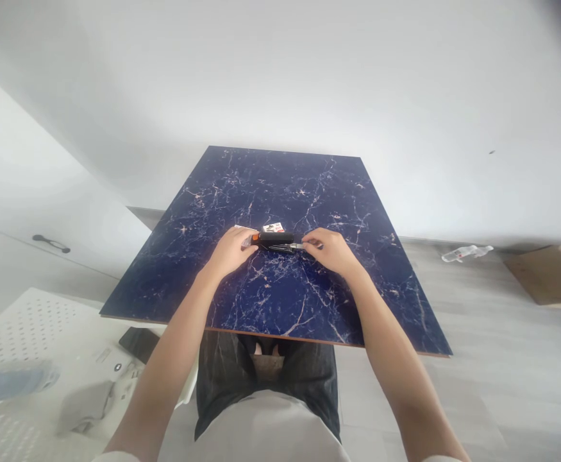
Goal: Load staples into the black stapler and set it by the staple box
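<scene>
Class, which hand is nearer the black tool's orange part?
The left hand, at the orange part; the right hand is at the opposite end of the black tool.

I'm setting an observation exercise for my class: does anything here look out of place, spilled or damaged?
Slightly: a clear plastic bottle lies on its side on the floor at right, near brown cardboard, instead of standing upright. I see no spill or breakage around the black stapler.

Bright, diffuse light; the wall (309,83) nearly washes out, with soft grey shading toward the upper left. A dark patch cuts the upper right corner. Detail softens at the hands (232,251); the lower left is smeared, the forearms (165,366) wide-angle stretched.
</scene>
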Tool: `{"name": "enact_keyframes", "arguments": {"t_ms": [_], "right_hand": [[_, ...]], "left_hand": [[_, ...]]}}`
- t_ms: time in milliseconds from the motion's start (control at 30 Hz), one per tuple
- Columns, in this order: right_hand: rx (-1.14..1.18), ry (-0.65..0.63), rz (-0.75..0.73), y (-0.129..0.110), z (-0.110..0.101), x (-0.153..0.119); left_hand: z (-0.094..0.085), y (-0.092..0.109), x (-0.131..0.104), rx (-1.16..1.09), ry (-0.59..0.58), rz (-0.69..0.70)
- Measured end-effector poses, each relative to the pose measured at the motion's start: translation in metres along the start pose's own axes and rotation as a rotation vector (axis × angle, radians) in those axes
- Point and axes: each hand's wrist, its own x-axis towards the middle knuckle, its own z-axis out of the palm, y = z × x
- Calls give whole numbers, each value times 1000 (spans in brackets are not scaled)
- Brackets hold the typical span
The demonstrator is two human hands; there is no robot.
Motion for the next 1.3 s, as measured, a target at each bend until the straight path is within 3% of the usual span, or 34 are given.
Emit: {"name": "enact_keyframes", "arguments": {"t_ms": [133, 267, 400, 667, 867, 1033, 1133, 1300], "right_hand": [[-102, 80, 225, 0, -6, -1], [-121, 60, 272, -7, -1, -1], [-106, 12, 224, -17, 14, -1], [-404, -33, 181, -46, 32, -1], [-508, -83, 45, -64, 45, -4], [-490, -84, 0, -61, 52, -8], [-393, -34, 55, -54, 53, -5], [-132, 147, 188, -35, 43, 4]], "left_hand": [[1, 1, 1, 25, -5, -16], [2, 3, 1, 13, -4, -34], [3, 3, 0, -23, 0, -76], [6, 1, 2, -45, 13, -39], [8, 2, 3, -59, 31, -42], [9, 1, 4, -42, 22, -33], [13, 7, 4, -22, 56, -20], [26, 29, 1, -60, -32, 210]]}}
